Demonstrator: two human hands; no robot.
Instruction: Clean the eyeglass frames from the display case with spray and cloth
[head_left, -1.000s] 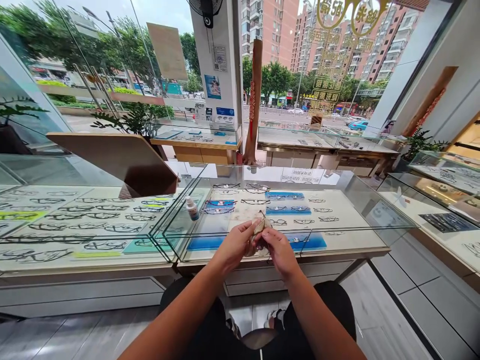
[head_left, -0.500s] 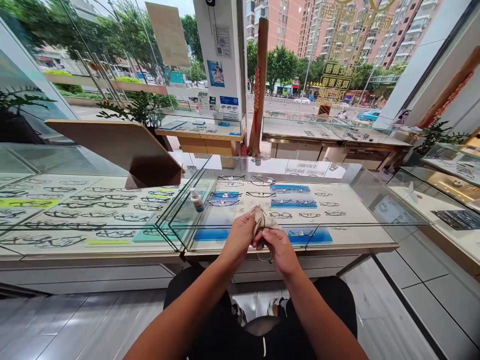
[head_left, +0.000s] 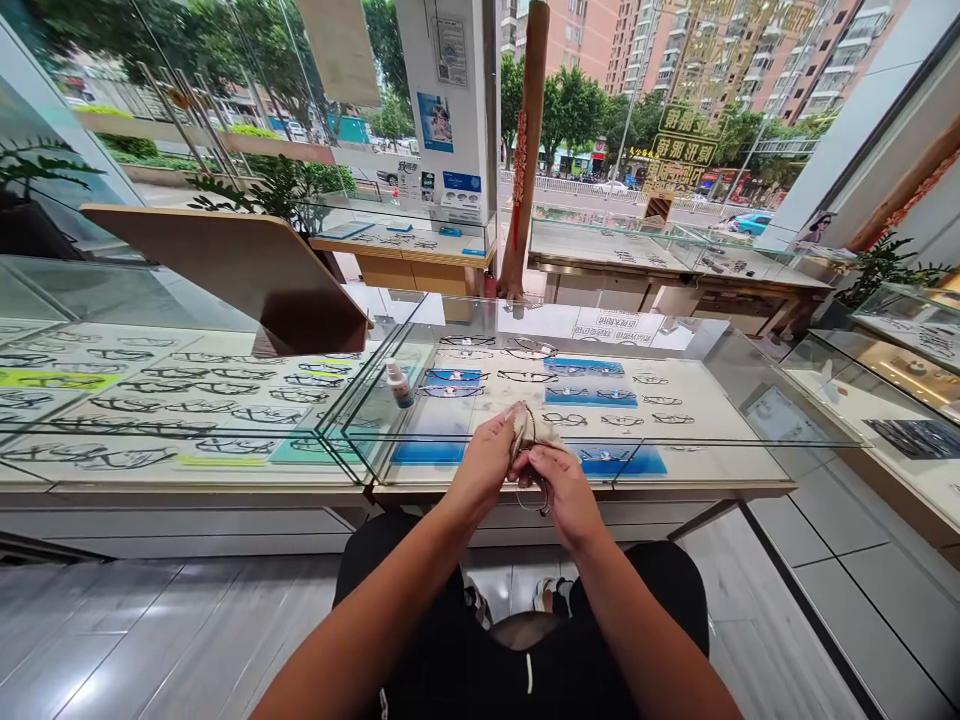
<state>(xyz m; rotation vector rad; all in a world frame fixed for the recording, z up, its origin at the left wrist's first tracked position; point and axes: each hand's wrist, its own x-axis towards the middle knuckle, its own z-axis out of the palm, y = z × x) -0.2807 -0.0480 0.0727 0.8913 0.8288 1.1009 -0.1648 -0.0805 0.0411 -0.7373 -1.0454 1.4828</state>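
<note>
A beige cloth [head_left: 535,428] is bunched between my two hands above the near edge of the glass showcase [head_left: 705,440]. My left hand [head_left: 491,455] is closed on the cloth's left side. With fingers pinched, my right hand [head_left: 559,480] grips the cloth from the lower right. Thin-rimmed glasses [head_left: 534,498] hang partly out below the cloth, between the hands; the rest of them is covered. A small white-capped bottle [head_left: 399,384] stands upright on the glass, left of my hands.
Rows of glasses [head_left: 564,420] lie under the glass, some on blue panels [head_left: 589,395]. At left, a tilted wooden-edged board [head_left: 225,265] rises over another showcase. More showcases stand ahead and at right. My knees are below the near edge.
The view has tilted slightly down, so the surroundings sit higher in the frame. Both hands still hold the cloth, which now spreads a little more to the right over my right fingers.
</note>
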